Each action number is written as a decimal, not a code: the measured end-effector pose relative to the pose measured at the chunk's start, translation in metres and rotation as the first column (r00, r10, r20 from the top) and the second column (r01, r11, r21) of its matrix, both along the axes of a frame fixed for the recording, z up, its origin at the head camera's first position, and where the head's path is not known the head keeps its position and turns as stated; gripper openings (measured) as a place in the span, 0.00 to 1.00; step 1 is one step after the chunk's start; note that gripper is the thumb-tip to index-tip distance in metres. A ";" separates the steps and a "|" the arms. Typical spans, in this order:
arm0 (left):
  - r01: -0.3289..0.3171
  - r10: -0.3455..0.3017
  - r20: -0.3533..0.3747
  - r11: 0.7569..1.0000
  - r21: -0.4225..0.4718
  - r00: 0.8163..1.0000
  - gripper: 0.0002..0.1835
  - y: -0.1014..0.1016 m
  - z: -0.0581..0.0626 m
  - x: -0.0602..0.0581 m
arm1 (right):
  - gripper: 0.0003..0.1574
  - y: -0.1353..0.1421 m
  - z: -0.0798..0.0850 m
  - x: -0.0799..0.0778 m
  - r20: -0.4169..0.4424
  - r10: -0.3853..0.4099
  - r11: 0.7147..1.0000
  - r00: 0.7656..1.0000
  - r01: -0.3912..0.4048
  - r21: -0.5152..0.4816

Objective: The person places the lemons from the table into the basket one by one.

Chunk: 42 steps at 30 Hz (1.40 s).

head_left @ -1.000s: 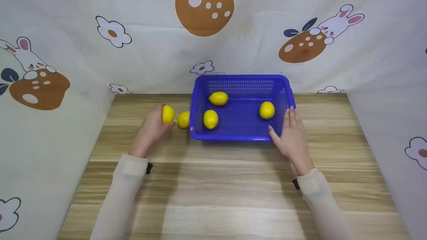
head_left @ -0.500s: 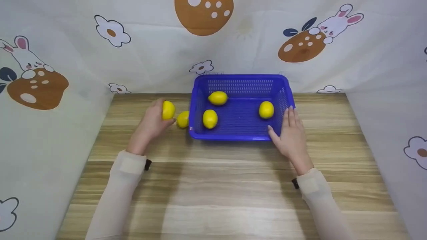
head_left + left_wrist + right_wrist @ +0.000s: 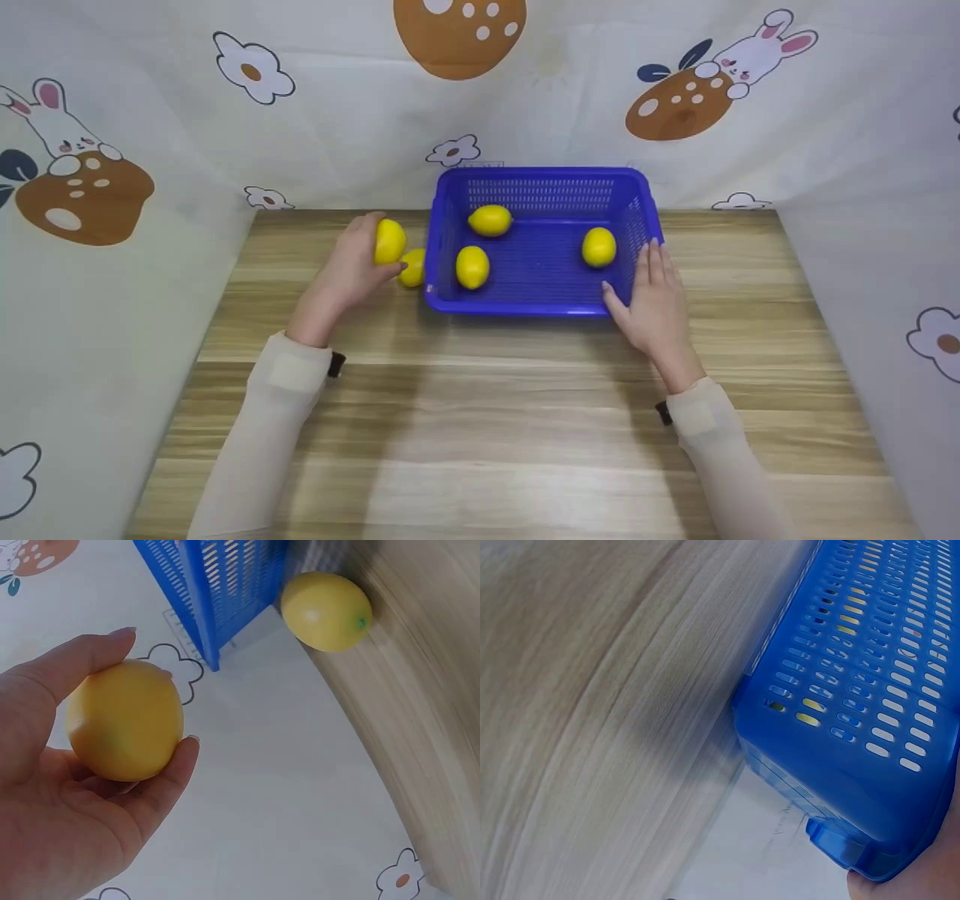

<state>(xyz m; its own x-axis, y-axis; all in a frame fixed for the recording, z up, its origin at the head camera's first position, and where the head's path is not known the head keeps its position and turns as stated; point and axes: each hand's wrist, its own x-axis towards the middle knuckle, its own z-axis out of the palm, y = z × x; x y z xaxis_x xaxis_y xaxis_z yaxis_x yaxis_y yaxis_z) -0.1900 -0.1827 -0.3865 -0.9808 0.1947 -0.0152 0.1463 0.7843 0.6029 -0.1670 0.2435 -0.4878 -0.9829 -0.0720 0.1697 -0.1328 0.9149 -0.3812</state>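
Observation:
A lemon (image 3: 391,241) is in the grip of my left hand (image 3: 351,262), just left of the blue plastic basket (image 3: 525,310). The left wrist view shows this lemon (image 3: 126,720) between thumb and fingers, clear of the table. A second lemon (image 3: 412,268) lies on the table against the basket's left side, partly hidden by my thumb and the rim. Inside the basket are three lemons: one at back left (image 3: 490,220), one at front left (image 3: 472,267), one toward the right (image 3: 598,247). My right hand (image 3: 660,319) rests on the basket's right rim, fingers extended.
The wooden table (image 3: 510,427) extends in front of the basket toward me. Behind it and at both sides hangs a pale cloth (image 3: 337,135) printed with rabbits and flowers. In the right wrist view, the basket's slotted wall (image 3: 817,757) fills the right side.
My left hand, holding the lemon, has risen slightly and shifted right toward the basket, and its thumb now overlaps the lemon on the table. My right hand and the basket stay put.

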 end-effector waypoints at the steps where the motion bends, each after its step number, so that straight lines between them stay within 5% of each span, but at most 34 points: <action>1: 0.003 -0.003 0.001 1.000 0.001 1.000 0.42 0.001 0.001 0.000 | 0.56 0.000 0.000 0.000 -0.001 0.000 1.000 1.000 0.000 -0.002; 23: 0.106 -0.106 0.025 0.994 0.005 0.994 0.41 0.028 0.025 0.000 | 0.56 0.000 0.000 0.000 0.015 0.003 1.000 1.000 -0.003 0.004; 42: 0.193 -0.194 0.000 0.980 0.039 0.981 0.41 0.057 0.031 -0.003 | 0.57 0.000 0.001 0.000 0.010 0.001 1.000 1.000 -0.002 0.010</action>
<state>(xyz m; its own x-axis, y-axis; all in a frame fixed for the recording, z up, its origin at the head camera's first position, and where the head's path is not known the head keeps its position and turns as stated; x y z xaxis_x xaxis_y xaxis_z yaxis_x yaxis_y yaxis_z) -0.1931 -0.1255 -0.3552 -0.9244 0.3812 -0.0081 0.2904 0.7176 0.6331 -0.1672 0.2440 -0.4863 -0.9845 -0.0751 0.1587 -0.1303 0.9186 -0.3732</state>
